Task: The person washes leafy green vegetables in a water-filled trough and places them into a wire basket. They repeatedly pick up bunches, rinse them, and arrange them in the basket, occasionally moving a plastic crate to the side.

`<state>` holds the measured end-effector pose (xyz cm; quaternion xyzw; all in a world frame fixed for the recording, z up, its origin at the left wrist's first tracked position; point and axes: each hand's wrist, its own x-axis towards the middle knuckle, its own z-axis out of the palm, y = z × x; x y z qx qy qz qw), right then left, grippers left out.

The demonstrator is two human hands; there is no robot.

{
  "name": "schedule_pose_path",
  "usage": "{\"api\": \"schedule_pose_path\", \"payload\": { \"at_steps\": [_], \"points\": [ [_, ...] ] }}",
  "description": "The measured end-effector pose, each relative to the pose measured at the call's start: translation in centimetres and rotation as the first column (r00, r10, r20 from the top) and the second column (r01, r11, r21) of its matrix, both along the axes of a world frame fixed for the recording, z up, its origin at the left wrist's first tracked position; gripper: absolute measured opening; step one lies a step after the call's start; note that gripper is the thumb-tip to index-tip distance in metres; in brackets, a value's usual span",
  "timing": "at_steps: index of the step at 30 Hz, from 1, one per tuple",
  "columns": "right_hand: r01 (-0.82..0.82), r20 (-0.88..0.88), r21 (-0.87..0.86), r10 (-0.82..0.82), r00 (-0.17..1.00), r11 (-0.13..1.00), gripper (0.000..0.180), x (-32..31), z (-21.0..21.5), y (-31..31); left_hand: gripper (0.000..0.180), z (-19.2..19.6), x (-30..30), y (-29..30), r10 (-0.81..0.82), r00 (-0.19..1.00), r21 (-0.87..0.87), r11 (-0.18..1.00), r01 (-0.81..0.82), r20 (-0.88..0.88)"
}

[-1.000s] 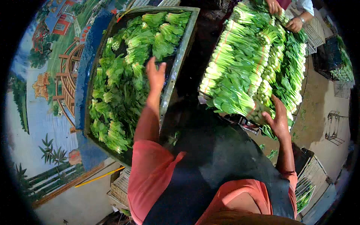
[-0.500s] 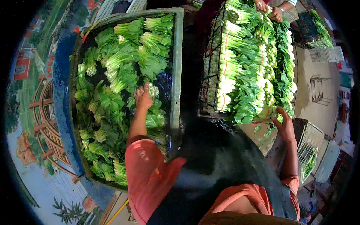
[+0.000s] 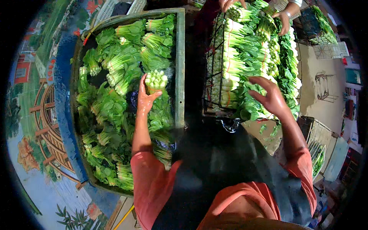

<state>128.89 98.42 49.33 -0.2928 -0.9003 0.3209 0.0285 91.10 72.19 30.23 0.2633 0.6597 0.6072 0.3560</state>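
Note:
Over the water tub point(image 3: 180, 76), my left hand point(image 3: 146, 99) grips a bunch of leafy greens point(image 3: 156, 81), with its pale cut stem ends turned up. Its fingers and thumb are wrapped round the bunch's sides. More banded bunches point(image 3: 124, 65) float in the tub's dark water around it. My right hand point(image 3: 270, 96) is open, with fingers apart and pointing left, just above the leaves at the near end of a wire crate point(image 3: 218, 73). That crate is packed with rows of banded greens point(image 3: 232, 57), stems lined up.
Another person's hands point(image 3: 283, 22) are over the crate's far end. A smaller crate of greens point(image 3: 318, 161) stands at the right, and another crate point(image 3: 322, 28) lies farther back. Beside the tub on the left is a painted wall point(image 3: 34, 115).
My left hand has raised the bunch from the water, stem ends now upward. My right hand has moved left from the crate's near right corner to above its leaves. The other person's hands have spread apart.

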Motion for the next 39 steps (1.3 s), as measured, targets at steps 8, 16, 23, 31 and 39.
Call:
{"api": "schedule_pose_path", "payload": {
  "at_steps": [8,16,23,31,39],
  "points": [
    [-0.425,-0.640,-0.538,-0.024,0.768,0.728,0.116,-17.9,-5.2,-6.0,0.110,12.8,9.4,5.9,0.072,0.957,0.176,0.984,-0.022,-0.283],
    [-0.002,-0.430,-0.709,-0.430,0.794,0.705,0.066,-10.7,-2.3,-1.9,0.083,1.7,-4.7,0.7,-0.007,0.767,-0.241,0.951,-0.193,-0.642],
    [0.308,-0.416,-0.623,-0.638,0.648,0.719,0.083,2.0,-1.0,1.8,0.096,-10.0,-11.1,-0.1,-0.611,0.575,-0.838,0.434,-0.331,-0.544],
    [0.465,-0.387,-0.606,-0.750,0.537,0.646,0.078,9.1,-1.5,2.6,0.081,-13.1,-5.4,-4.0,-0.038,0.863,-0.783,0.442,-0.438,-0.504],
    [0.556,-0.353,-0.608,-0.821,0.449,0.566,0.060,13.2,-0.1,2.4,0.090,-6.7,-1.8,-0.4,-0.651,0.337,-0.675,0.736,0.059,-0.680]
  ]
}}
